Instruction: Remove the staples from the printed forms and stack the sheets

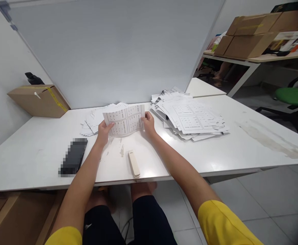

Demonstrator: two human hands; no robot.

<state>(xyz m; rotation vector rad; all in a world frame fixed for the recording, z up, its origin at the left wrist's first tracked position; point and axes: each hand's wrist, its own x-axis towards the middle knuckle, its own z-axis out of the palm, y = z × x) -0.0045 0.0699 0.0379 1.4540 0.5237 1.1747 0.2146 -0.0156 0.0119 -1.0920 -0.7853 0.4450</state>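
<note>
A printed sheet of paper (124, 120), marked with boxed panels of small text, is held up between my two hands above the white table (189, 153). My left hand (105, 131) pinches its left edge, thumb on the front. At the right edge, my right hand (148, 123) grips it the same way. The sheet bows slightly; whether it is one layer or several I cannot tell. Below it, near the table's front edge, lies a cream-coloured stapler (134, 164). To the right sits a tall, untidy pile of printed sheets (189, 114). A smaller spread of papers (92, 119) lies behind my left hand.
A dark phone-like object (74, 156), blurred out, rests left of my forearm. A whiteboard (113, 51) stands along the table's back. One cardboard box (40, 100) is at the back left. Farther right are boxes (248, 39) on another table and a green chair (294, 96).
</note>
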